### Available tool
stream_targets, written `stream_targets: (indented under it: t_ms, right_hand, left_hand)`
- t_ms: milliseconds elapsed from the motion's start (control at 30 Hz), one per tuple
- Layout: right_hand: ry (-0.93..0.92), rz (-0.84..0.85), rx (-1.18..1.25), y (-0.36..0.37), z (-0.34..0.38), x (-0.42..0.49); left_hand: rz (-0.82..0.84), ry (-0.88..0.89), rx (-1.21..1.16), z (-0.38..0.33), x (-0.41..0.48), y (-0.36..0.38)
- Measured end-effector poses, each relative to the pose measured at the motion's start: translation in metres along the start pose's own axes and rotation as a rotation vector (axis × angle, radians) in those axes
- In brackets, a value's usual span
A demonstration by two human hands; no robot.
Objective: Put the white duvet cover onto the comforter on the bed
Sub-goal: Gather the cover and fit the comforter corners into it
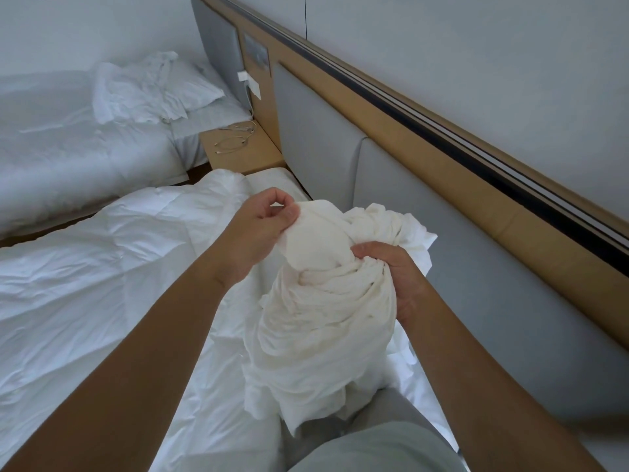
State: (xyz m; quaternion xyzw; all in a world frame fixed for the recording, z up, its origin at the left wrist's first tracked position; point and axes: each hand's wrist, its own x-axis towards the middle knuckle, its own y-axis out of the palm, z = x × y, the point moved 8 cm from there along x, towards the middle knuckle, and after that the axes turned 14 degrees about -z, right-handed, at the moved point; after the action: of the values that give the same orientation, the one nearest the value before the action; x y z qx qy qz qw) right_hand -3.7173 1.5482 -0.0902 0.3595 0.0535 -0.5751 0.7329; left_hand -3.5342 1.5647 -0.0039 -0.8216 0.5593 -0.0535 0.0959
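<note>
While bunched, cover (320,321) tight in L+R hands (258,233) (403,279)

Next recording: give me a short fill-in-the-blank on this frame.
1. The left hand and right hand hold the bunched white ___.
2. The padded headboard is ___.
3. The cable lies on the wooden ___.
Missing: cover; grey; nightstand.

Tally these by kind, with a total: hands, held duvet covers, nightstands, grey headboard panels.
Hands: 2 (left, right)
Duvet cover: 1
Nightstand: 1
Headboard panels: 3
Total: 7
</note>
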Motion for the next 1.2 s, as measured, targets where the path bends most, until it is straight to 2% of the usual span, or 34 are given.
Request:
stream_targets:
  t_ms: [67,233,333,433,500,567,600,633,700,833,933,1033,1100,1133,1200]
  right_hand:
    - [-0.013,0.023,0.054,-0.001,-0.001,0.0]
    - [-0.022,0.042,0.127,0.002,-0.003,0.002]
    - [-0.054,0.041,0.137,0.003,0.0,0.002]
    - [-0.081,0.066,0.155,0.006,0.002,0.001]
    - [-0.105,0.091,0.165,0.01,0.003,-0.001]
    - [-0.116,0.093,0.158,0.012,0.002,-0.001]
    - [-0.118,0.096,0.147,0.014,0.002,-0.001]
    - [-0.116,0.101,0.136,0.015,0.0,-0.001]
    - [-0.094,0.124,0.094,0.017,-0.004,-0.004]
    - [-0.012,0.247,0.042,0.023,-0.019,-0.016]
    - [0.003,0.292,0.16,0.02,-0.021,-0.022]
    - [0.007,0.319,0.24,0.016,-0.018,-0.024]
    - [0.061,0.372,0.303,0.017,-0.018,-0.027]
    - [0.058,0.396,0.32,0.016,-0.017,-0.029]
    - [-0.019,0.373,0.298,0.011,-0.013,-0.027]
  left_hand:
    - [0.025,0.038,0.026,0.0,-0.002,-0.002]
    - [0.191,0.129,-0.17,-0.017,-0.02,-0.001]
    - [0.23,0.236,-0.052,-0.024,-0.033,-0.002]
    - [0.126,0.457,0.322,-0.03,-0.043,-0.002]
    - [-0.021,0.695,0.508,-0.041,-0.052,0.0]
    - [-0.204,0.934,0.531,-0.05,-0.067,0.002]
    - [-0.298,0.995,0.522,-0.051,-0.073,0.003]
    - [-0.367,1.012,0.518,-0.051,-0.077,0.003]
    - [-0.397,0.984,0.529,-0.047,-0.079,0.011]
    - [-0.283,0.922,0.612,-0.038,-0.081,0.036]
    - [-0.186,0.86,0.606,-0.038,-0.092,0.046]
    - [-0.064,0.872,0.595,-0.027,-0.106,0.051]
    - [-0.021,0.846,0.49,-0.019,-0.111,0.048]
    - [-0.048,0.824,0.408,-0.016,-0.112,0.044]
    - [-0.224,0.729,0.227,-0.011,-0.107,0.029]
